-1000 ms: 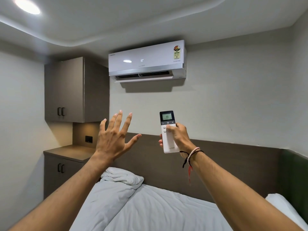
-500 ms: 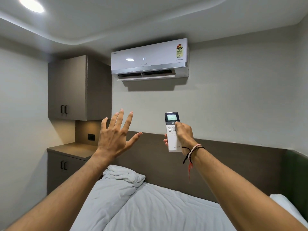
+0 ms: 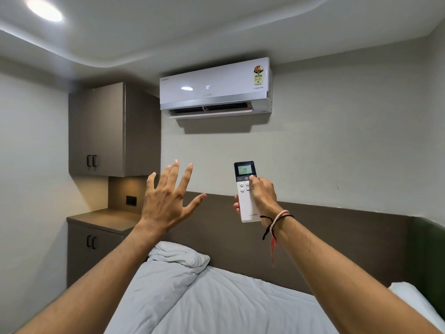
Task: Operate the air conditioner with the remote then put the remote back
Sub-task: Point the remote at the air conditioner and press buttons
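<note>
A white air conditioner hangs high on the far wall, its flap open and its panel showing 18. My right hand holds a white remote upright below it, thumb on the button at the right under the dark screen, which reads 19. My left hand is raised to the left of the remote, fingers spread, holding nothing.
A bed with white sheets and a bunched pillow lies below my arms, against a brown headboard. A brown wall cabinet and a low counter stand at the left. A ceiling light glows at the top left.
The remote's screen has gone from 18 to 19 and my thumb has moved up to a higher button. The remote sits slightly higher; my left hand has stayed spread.
</note>
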